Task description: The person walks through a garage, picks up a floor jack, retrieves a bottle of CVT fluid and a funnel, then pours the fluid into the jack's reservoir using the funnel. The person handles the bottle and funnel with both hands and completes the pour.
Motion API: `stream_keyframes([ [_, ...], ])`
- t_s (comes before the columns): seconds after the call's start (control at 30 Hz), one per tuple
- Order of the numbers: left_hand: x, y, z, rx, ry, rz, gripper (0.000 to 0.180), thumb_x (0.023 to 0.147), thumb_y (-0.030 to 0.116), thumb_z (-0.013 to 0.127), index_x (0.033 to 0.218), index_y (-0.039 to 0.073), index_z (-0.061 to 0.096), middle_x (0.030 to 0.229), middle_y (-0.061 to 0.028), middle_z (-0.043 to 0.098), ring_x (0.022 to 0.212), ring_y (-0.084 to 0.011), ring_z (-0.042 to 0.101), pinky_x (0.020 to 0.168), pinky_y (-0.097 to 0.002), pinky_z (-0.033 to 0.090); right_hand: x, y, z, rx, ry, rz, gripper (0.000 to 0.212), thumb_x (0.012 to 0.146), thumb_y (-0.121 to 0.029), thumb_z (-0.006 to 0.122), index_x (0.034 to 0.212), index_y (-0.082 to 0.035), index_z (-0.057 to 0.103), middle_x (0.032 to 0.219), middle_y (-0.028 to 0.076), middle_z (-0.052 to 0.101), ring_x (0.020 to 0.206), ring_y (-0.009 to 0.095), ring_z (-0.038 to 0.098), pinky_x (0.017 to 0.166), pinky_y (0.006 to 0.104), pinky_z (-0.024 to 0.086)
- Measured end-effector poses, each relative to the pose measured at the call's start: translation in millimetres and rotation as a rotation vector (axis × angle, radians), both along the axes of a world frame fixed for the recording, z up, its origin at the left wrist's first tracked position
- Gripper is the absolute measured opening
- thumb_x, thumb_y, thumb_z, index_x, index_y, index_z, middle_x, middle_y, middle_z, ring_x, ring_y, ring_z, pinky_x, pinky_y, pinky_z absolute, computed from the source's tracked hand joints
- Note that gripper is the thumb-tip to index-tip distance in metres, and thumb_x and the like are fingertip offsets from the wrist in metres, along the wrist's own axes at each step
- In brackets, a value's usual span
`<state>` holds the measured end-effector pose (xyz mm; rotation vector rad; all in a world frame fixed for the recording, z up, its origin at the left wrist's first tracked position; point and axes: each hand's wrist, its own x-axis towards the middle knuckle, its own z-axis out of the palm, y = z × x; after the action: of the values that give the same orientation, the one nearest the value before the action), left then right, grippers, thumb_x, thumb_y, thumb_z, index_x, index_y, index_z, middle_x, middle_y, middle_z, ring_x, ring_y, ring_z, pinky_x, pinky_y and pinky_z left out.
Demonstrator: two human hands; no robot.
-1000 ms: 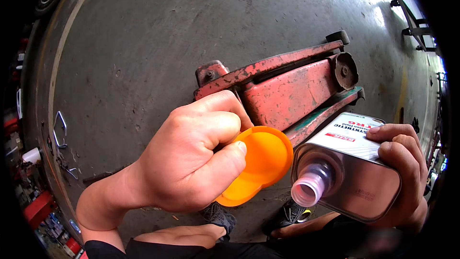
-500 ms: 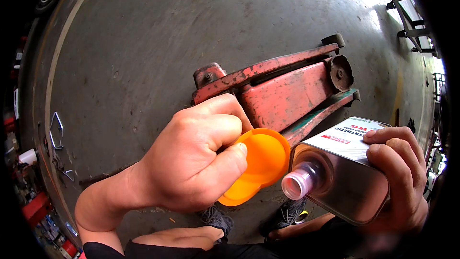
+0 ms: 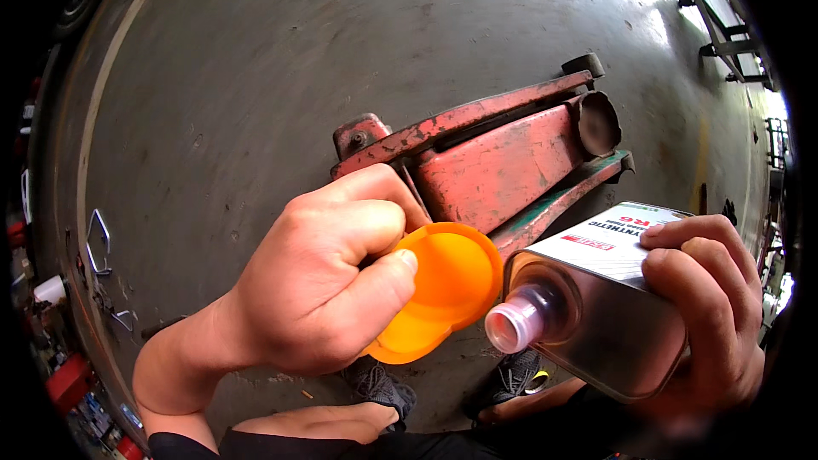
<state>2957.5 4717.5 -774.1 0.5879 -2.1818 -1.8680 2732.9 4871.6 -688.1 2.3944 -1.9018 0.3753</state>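
My left hand [image 3: 332, 268] pinches the edge of a bright orange scooped piece [image 3: 447, 277], with a rounded hollow and a smaller lobe at its lower left. Its underside and the part beneath my fingers are hidden, so I cannot tell its exact kind. In my right hand [image 3: 707, 298] is a rectangular metal fluid can [image 3: 588, 277] with a white printed side, lying tilted with its mouth toward the orange piece. The can's translucent pinkish spout [image 3: 515, 324] looks uncapped and sits just right of the orange rim, apart from it. No stream of liquid shows.
A worn red floor jack [image 3: 498, 170] with wheels lies on the grey concrete floor [image 3: 256, 77] beyond my hands. My feet in dark shoes [image 3: 379, 388] are below. A wheeled metal frame [image 3: 728, 38] stands far right; tools and parts [image 3: 72, 383] crowd the left edge.
Both hands, with the orange piece and the can, have shifted slightly left in the picture. The floor jack also appears a little further left. Each grip stays the same.
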Motion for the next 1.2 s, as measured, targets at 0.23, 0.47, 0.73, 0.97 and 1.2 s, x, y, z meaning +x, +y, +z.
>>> stream_keyframes([
  [0.23, 2.9, 2.8, -3.2, -0.058, 0.017, -0.037, 0.018, 0.085, 0.007, 0.054, 0.075, -0.007, 0.060, 0.097, -0.0212, 0.062, 0.080, -0.0233, 0.059, 0.073, -0.0343, 0.049, -4.8, -3.3, 20.8, 0.261, -0.056, 0.068, 0.077, 0.057, -0.021, 0.095, 0.117, 0.005, 0.053, 0.085, 0.017, 0.060, 0.080, 0.032, 0.065, 0.066, 0.0422, 0.052],
  [0.47, 2.9, 1.9, -3.8, -0.080, 0.030, -0.033, 0.018, 0.085, 0.006, 0.054, 0.071, -0.005, 0.056, 0.094, -0.0225, 0.062, 0.076, -0.0237, 0.058, 0.070, -0.0353, 0.048, -2.6, -6.3, 27.6, 0.338, -0.059, 0.075, 0.071, 0.060, -0.013, 0.088, 0.118, 0.005, 0.052, 0.087, 0.020, 0.059, 0.082, 0.034, 0.063, 0.067, 0.0440, 0.051],
  [0.73, 3.8, 1.8, -3.6, -0.084, 0.035, -0.038, 0.017, 0.085, 0.007, 0.054, 0.073, -0.005, 0.058, 0.094, -0.0217, 0.062, 0.076, -0.0237, 0.059, 0.070, -0.0355, 0.048, 3.5, -5.3, 30.1, 0.349, -0.023, 0.055, 0.078, 0.056, -0.016, 0.092, 0.120, 0.002, 0.052, 0.085, 0.018, 0.059, 0.081, 0.031, 0.062, 0.064, 0.0436, 0.048],
  [0.97, 5.0, 2.3, -2.5, -0.100, 0.015, -0.060, 0.016, 0.086, 0.006, 0.054, 0.076, -0.006, 0.060, 0.095, -0.0204, 0.062, 0.077, -0.0237, 0.059, 0.071, -0.0354, 0.048, 8.4, -6.0, 35.4, 0.378, 0.044, 0.074, 0.081, 0.058, -0.019, 0.093, 0.124, 0.001, 0.050, 0.088, 0.017, 0.060, 0.079, 0.030, 0.061, 0.062, 0.0427, 0.047],
  [1.2, 3.0, 4.6, -1.4, -0.123, 0.043, -0.040, 0.016, 0.086, 0.005, 0.055, 0.073, -0.005, 0.057, 0.094, -0.0202, 0.062, 0.078, -0.0242, 0.059, 0.072, -0.0357, 0.049, 11.4, -5.9, 35.3, 0.373, 0.060, 0.083, 0.081, 0.061, -0.018, 0.094, 0.126, 0.000, 0.049, 0.092, 0.016, 0.060, 0.081, 0.029, 0.061, 0.063, 0.0419, 0.050],
])
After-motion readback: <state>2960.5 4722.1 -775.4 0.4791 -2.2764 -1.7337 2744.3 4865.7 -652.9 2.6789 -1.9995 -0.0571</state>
